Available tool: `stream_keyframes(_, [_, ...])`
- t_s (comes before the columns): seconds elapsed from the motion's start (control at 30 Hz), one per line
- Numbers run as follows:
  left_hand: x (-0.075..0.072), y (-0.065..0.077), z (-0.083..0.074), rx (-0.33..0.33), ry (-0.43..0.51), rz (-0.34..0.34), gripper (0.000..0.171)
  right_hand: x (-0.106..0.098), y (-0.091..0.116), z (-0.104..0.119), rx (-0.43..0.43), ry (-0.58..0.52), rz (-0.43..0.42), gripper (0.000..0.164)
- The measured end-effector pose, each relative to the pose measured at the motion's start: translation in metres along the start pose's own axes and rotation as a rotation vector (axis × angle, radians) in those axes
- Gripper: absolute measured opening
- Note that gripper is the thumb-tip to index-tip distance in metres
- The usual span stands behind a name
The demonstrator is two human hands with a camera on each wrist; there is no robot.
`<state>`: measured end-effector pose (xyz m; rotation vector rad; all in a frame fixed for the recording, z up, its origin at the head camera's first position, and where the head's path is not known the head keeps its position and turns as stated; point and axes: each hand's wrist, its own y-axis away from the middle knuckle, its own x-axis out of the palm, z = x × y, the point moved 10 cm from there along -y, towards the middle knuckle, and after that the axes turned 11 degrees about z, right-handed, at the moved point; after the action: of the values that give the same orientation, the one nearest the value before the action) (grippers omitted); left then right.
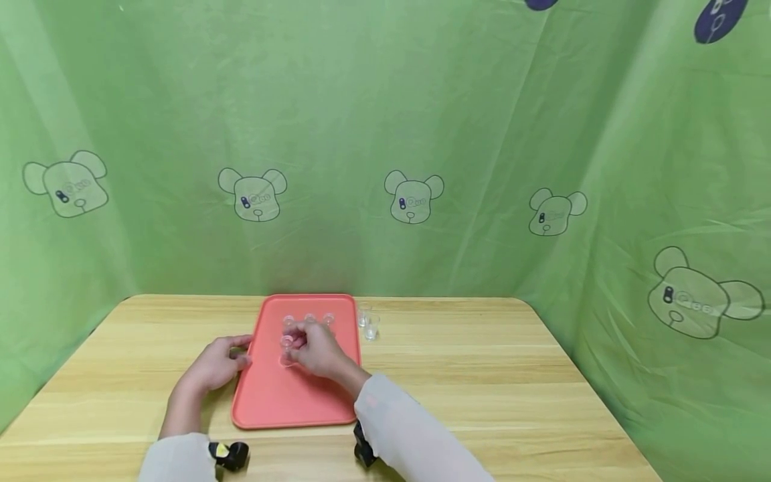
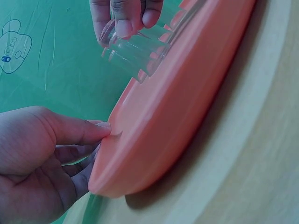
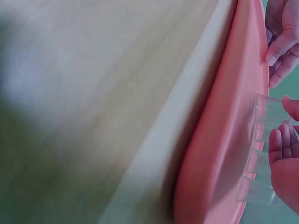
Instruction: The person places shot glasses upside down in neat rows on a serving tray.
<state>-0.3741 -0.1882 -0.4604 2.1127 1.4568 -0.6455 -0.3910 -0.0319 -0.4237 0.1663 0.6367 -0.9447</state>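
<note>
A coral-red tray (image 1: 295, 402) lies on the table. My left hand (image 1: 213, 365) is at its left rim; in the left wrist view the thumb of the left hand (image 2: 42, 158) lies over the rim with fingers outside, pinching it. Over the tray, my right hand (image 1: 316, 348) pinches a small clear cup (image 1: 286, 341) near its top. Another clear cup (image 1: 288, 360) stands just nearer, below the fingers. Farther back on the tray is a row of clear cups (image 1: 328, 319), partly behind the right hand. Several cups (image 3: 257, 190) show from the side in the right wrist view.
Two clear cups (image 1: 371, 328) stand on the wooden table (image 1: 470, 375) just right of the tray. Green curtains (image 1: 337, 134) with bear-head drawings enclose the back and sides. The tray has a raised rim.
</note>
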Motion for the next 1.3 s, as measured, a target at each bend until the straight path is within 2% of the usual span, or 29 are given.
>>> stream_keyframes(0.2, [0.000,0.000,0.000,-0.008,0.006,0.004,0.045,-0.011,0.005,0.009,-0.031,0.008,0.015,0.039])
stream_keyframes(0.37, [0.001,-0.001,0.001,-0.015,0.014,0.004,0.044,-0.026,0.009,0.012,-0.024,0.039,0.019,0.038])
stream_keyframes(0.7, [0.003,-0.001,0.002,-0.020,0.005,0.006,0.045,-0.054,0.017,0.010,0.006,0.134,0.023,0.037])
stream_keyframes(0.93, [0.003,0.000,0.000,-0.015,0.014,0.007,0.044,-0.076,0.022,0.012,-0.001,0.190,-0.007,0.036])
stream_keyframes(1.3, [0.002,-0.001,0.000,-0.007,0.007,0.003,0.044,-0.107,0.032,0.005,0.039,0.225,-0.027,0.036])
